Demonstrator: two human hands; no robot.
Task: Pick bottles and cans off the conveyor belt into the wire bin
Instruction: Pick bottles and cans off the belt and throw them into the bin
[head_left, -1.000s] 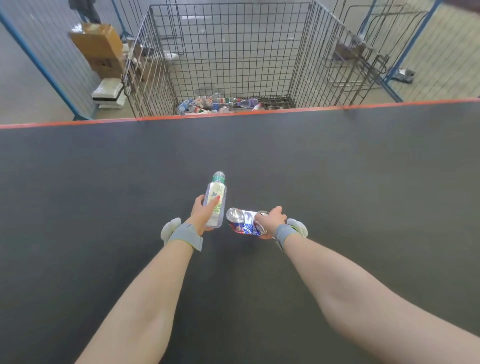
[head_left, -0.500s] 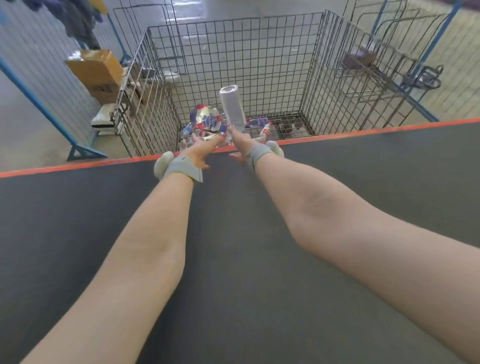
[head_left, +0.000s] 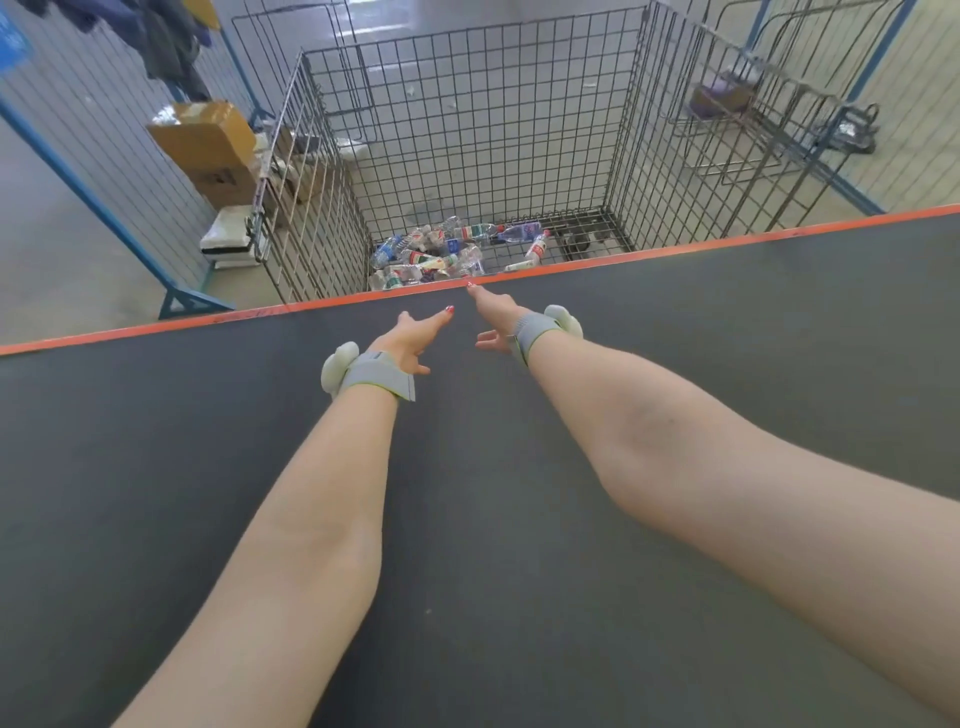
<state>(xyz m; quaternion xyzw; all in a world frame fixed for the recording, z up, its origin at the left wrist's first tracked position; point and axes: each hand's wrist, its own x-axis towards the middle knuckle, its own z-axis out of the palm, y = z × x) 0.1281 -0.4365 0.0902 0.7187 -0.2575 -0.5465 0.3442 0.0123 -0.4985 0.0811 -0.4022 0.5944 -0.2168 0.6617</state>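
Both hands after release. The left hand and right hand reach to the conveyor belt's far edge, fingers spread and empty. The bottle and can held half a second ago are gone, presumably among the pile of bottles on the wire bin's floor. This pair looks done.

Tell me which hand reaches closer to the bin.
The right hand: its fingertip reaches the orange edge before the bin, while the left hand stops short of it.
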